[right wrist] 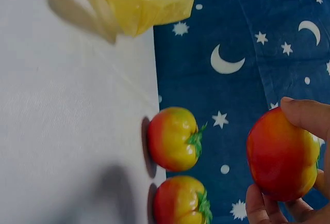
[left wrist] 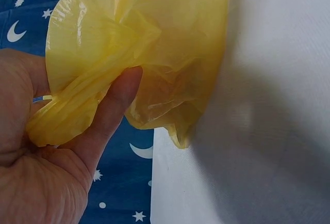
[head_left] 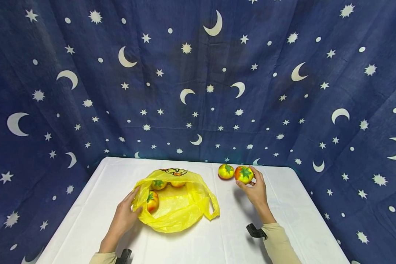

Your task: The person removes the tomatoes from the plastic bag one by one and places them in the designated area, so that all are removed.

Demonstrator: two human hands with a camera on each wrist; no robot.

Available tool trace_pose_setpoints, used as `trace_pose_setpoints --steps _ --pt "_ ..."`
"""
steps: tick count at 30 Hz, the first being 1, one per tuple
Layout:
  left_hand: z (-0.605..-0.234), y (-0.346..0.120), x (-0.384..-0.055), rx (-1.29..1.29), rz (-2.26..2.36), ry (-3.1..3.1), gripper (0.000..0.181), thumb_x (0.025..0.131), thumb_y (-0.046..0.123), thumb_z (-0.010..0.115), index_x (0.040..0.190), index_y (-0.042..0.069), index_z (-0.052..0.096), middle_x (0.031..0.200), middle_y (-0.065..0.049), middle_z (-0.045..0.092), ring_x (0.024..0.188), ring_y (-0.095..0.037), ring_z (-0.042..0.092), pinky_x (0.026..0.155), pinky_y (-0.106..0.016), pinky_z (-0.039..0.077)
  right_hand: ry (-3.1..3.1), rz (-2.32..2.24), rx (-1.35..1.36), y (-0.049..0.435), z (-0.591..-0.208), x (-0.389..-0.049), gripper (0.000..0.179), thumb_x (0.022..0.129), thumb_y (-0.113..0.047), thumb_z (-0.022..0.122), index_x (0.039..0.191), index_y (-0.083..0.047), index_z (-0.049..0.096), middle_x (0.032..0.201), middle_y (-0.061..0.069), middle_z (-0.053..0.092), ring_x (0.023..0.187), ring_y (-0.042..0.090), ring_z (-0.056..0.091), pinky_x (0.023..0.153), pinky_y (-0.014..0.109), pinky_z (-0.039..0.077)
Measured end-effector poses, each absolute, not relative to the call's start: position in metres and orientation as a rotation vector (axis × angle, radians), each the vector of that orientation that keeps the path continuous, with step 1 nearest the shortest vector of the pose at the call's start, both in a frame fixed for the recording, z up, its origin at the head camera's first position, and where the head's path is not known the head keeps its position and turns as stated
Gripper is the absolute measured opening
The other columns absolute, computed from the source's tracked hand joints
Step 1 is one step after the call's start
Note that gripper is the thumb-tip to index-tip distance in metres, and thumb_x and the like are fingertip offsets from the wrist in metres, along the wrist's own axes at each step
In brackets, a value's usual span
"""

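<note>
My left hand (head_left: 124,216) grips the left side of a yellow plastic bag (head_left: 181,220), whose mouth faces me. In the left wrist view, bunched plastic (left wrist: 67,113) lies between thumb and fingers. Several red-and-yellow tomatoes with green leafy tops are inside, one tomato (head_left: 153,201) near the left rim. At the back right, my right hand (head_left: 258,190) holds a tomato (head_left: 244,175), fingers and thumb around its sides, raised off the table. In the right wrist view, two tomatoes, a nearer tomato (right wrist: 180,207) and another tomato (right wrist: 174,139), stand on the table apart from the held one.
The white table (head_left: 198,249) ends at the back against a dark blue curtain (head_left: 198,91) with moons and stars. One loose tomato (head_left: 226,171) stands close to that back edge. The bag's loose handle (head_left: 213,209) points right.
</note>
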State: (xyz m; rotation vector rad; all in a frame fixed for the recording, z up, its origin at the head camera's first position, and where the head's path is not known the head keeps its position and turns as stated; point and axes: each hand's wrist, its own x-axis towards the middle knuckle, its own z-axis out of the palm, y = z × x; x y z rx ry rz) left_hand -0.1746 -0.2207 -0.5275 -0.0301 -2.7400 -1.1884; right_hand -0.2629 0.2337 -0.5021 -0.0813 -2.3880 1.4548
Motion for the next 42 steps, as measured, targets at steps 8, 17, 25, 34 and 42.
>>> trace_pose_setpoints --steps 8,17,25,34,42 --pt "-0.527 -0.22 -0.173 -0.019 -1.181 -2.744 0.076 0.084 -0.001 0.067 0.153 0.004 0.033 0.153 -0.027 0.036 0.141 -0.048 0.033 0.116 -0.062 0.029 -2.369 1.406 -0.113 0.251 -0.511 -0.269 0.082 0.074 -0.015 0.085 0.144 -0.006 0.044 0.144 0.02 0.044 0.129 0.036 0.047 0.099 0.053 0.051" --pt "-0.527 -0.22 -0.173 -0.011 -1.19 -2.748 0.076 0.085 -0.001 0.066 0.153 0.004 0.032 0.154 -0.027 0.035 0.142 -0.048 0.033 0.116 -0.061 0.028 -2.381 1.367 -0.181 0.275 -0.516 -0.272 0.082 0.075 -0.013 0.083 0.146 -0.004 0.042 0.144 0.022 0.042 0.132 0.039 0.045 0.102 0.055 0.049" --pt "-0.525 -0.22 -0.173 -0.007 -1.195 -2.751 0.077 0.085 -0.002 0.066 0.153 0.005 0.032 0.154 -0.027 0.035 0.142 -0.048 0.032 0.116 -0.062 0.028 -2.413 1.316 -0.207 0.294 -0.519 -0.276 0.08 0.078 -0.012 0.08 0.146 -0.003 0.041 0.144 0.024 0.042 0.133 0.041 0.044 0.103 0.057 0.047" --pt "-0.526 -0.22 -0.174 -0.015 -1.188 -2.751 0.076 0.085 -0.002 0.066 0.153 0.005 0.032 0.154 -0.027 0.036 0.142 -0.048 0.033 0.116 -0.061 0.028 -2.472 1.291 -0.283 0.309 -0.528 -0.283 0.082 0.079 -0.015 0.079 0.149 -0.006 0.038 0.148 0.025 0.04 0.135 0.041 0.042 0.107 0.055 0.045" --pt "-0.528 -0.22 -0.175 -0.034 -1.18 -2.736 0.076 0.085 -0.001 0.066 0.152 0.004 0.033 0.153 -0.028 0.036 0.141 -0.048 0.034 0.115 -0.062 0.029 -2.526 1.267 -0.321 0.317 -0.534 -0.292 0.082 0.079 -0.014 0.078 0.149 -0.004 0.035 0.149 0.027 0.038 0.138 0.044 0.038 0.114 0.057 0.037"
